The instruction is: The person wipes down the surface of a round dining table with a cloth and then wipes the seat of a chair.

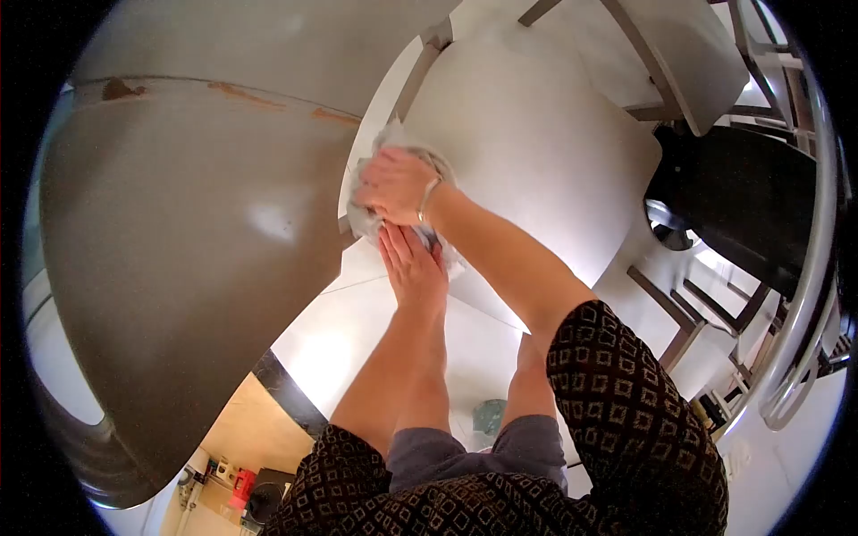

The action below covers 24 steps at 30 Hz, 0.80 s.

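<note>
Near the centre of the head view, a crumpled whitish cloth (362, 217) is bunched at the edge of a pale smooth panel (527, 143). My right hand (393, 183), with a bracelet at the wrist, has its fingers curled over the cloth's upper part. Just below it, my left hand (414, 261) grips the lower part of the cloth with its fingers pointing up. The two hands nearly touch and partly hide the cloth. A large grey-brown board (188, 205) lies to their left, with reddish-brown marks along a seam.
Chair frames and a black seat (742, 201) stand at the right, beside a curved metal tube (809, 241). Pale floor tiles (331, 348) show below my hands. At the lower left are a tan surface (239, 418) and a red object (241, 489). A greenish container (488, 417) sits between my legs.
</note>
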Each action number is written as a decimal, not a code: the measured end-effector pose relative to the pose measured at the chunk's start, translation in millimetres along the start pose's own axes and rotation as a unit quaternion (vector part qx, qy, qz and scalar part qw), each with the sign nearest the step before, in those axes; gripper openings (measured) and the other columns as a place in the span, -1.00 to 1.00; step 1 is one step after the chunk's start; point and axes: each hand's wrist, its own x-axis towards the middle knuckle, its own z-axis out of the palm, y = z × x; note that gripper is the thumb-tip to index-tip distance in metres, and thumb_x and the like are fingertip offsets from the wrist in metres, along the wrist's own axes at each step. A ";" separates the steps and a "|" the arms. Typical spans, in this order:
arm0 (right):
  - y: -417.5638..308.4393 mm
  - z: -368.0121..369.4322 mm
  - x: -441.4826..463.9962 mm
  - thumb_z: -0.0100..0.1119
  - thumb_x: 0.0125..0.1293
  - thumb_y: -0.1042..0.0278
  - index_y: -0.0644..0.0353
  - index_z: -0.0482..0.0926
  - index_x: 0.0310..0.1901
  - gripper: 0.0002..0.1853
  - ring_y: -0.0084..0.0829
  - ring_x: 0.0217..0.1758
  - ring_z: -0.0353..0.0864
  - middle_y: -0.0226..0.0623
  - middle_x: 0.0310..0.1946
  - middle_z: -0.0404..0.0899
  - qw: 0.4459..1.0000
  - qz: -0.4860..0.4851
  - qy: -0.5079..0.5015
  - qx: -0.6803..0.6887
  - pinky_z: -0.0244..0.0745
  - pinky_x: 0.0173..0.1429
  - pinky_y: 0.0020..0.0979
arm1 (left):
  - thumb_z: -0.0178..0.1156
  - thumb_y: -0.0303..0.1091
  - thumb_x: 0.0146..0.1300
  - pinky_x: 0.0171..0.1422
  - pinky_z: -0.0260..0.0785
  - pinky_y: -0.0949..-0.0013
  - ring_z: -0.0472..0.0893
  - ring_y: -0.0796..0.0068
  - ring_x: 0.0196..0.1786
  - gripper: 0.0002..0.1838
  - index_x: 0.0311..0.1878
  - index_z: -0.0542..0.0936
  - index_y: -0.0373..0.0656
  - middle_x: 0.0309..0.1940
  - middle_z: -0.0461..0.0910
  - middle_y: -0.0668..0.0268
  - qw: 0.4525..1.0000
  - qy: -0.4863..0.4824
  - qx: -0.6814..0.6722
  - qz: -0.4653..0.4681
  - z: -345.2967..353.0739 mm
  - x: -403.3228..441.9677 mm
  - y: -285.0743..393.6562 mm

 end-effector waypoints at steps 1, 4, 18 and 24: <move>8.1 -8.9 9.6 0.12 0.06 0.12 -0.10 0.57 -0.30 -0.82 -0.37 -0.01 0.44 -0.40 -0.25 0.50 0.997 0.039 -0.062 0.006 0.19 0.20 -0.28 | 0.07 -0.24 0.18 0.46 -0.23 -0.03 -0.03 -0.21 0.37 -0.21 0.34 -0.06 -0.45 0.35 -0.07 -0.11 1.000 0.030 -0.004 0.002 1.4 14.3 -1.2; 43.1 -29.1 21.4 0.01 0.13 0.03 -0.08 0.57 -0.31 -0.76 -0.35 -0.02 0.45 -0.39 -0.24 0.51 0.980 0.146 -0.097 -0.091 0.18 0.19 -0.25 | 0.15 -0.27 0.10 0.45 -0.19 -0.03 0.00 -0.21 0.36 -0.16 0.33 -0.04 -0.45 0.34 -0.06 -0.13 0.998 0.059 0.012 0.034 -4.7 54.3 -3.0; 93.8 -54.1 -91.7 -0.02 0.20 -0.08 -0.27 0.42 0.14 -0.55 -0.26 0.36 0.12 -0.22 0.16 0.36 0.911 0.359 0.115 -0.166 -0.15 0.38 0.04 | 0.09 -0.21 0.19 0.43 -0.38 -0.18 -0.21 -0.06 0.45 -0.24 0.38 -0.01 -0.25 0.44 -0.18 0.14 0.982 -0.038 0.037 0.183 -0.7 90.8 56.3; 106.7 -88.8 -181.3 -0.09 0.21 -0.13 -0.31 0.24 0.29 -0.42 -0.13 0.40 0.06 -0.16 0.25 0.28 0.740 0.620 0.117 -0.234 -0.25 0.41 0.10 | 0.02 -0.20 0.19 0.43 -0.41 -0.19 -0.21 0.02 0.48 -0.27 0.41 0.01 -0.11 0.45 -0.12 0.28 0.958 -0.113 0.058 0.258 10.8 93.5 136.1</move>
